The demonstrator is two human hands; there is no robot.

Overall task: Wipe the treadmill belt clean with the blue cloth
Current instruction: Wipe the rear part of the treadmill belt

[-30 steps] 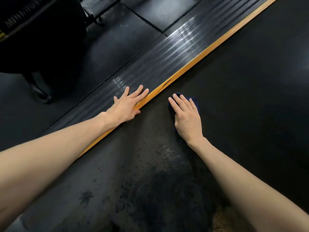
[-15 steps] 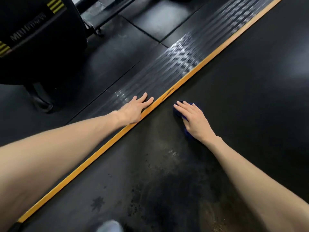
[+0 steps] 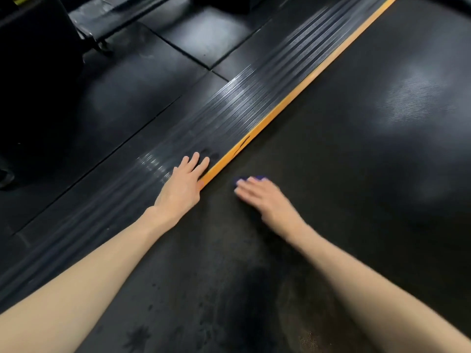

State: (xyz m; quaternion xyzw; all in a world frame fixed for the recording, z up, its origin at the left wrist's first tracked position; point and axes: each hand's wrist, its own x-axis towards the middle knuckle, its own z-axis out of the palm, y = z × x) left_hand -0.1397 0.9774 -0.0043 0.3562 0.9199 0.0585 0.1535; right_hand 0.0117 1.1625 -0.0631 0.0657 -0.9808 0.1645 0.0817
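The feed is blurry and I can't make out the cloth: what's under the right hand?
The blue cloth: only a strip shows past the fingertips of the right hand, which lies flat on the treadmill belt. The rest of the cloth and the belt beneath it are covered.

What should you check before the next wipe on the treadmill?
1. Blue cloth under the right hand: ok, it peeks out past the fingertips.
2. Cloth lying on the belt: ok.
3. Left hand braced off to the side: ok, it rests on the ribbed side rail at the orange strip.
4. Belt clean: not ok, dark smudges show near the person.
5. Cloth spread flat: cannot tell, the hand covers it and the picture is blurred there.
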